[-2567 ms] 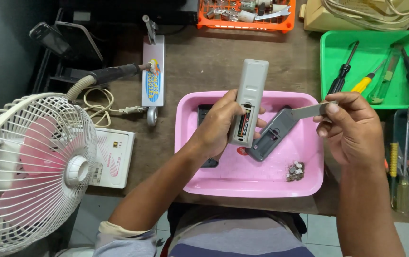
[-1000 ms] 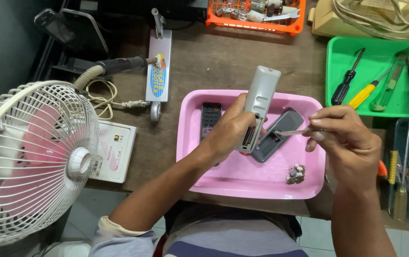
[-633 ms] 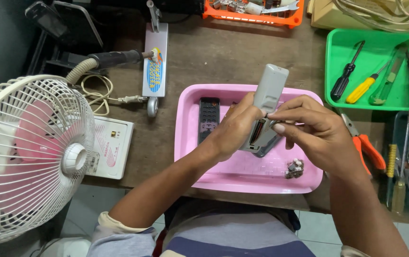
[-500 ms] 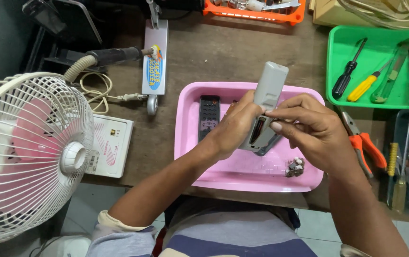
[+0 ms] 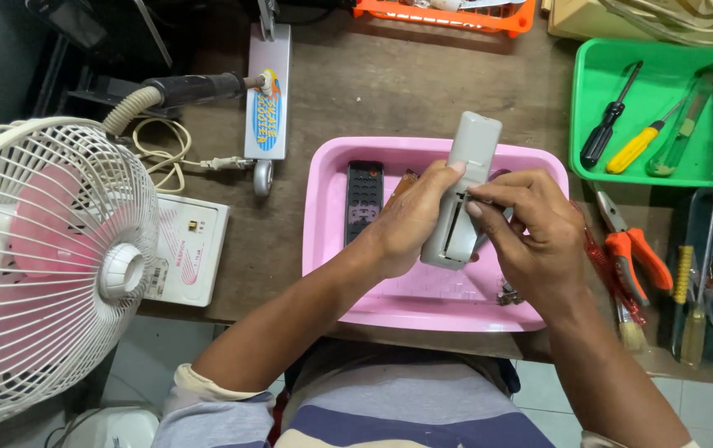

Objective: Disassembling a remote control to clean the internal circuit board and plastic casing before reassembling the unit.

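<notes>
My left hand grips a grey remote control from its left side and holds it upright over the pink tray. Its open back compartment faces me. My right hand presses on the remote's right side with the fingertips at the compartment; the grey cover piece seen earlier is hidden under those fingers. A black remote lies in the tray left of my hands. Small metal parts rest near the tray's front right corner.
A green tray at the right holds screwdrivers. Orange-handled pliers and a brush lie beside the pink tray. A white fan stands at the left, with a white box, a cable and a hose-handled tool behind it.
My right hand brought the grey cover piece from the right over to the remote and now presses at its back compartment. The left hand kept holding the remote.
</notes>
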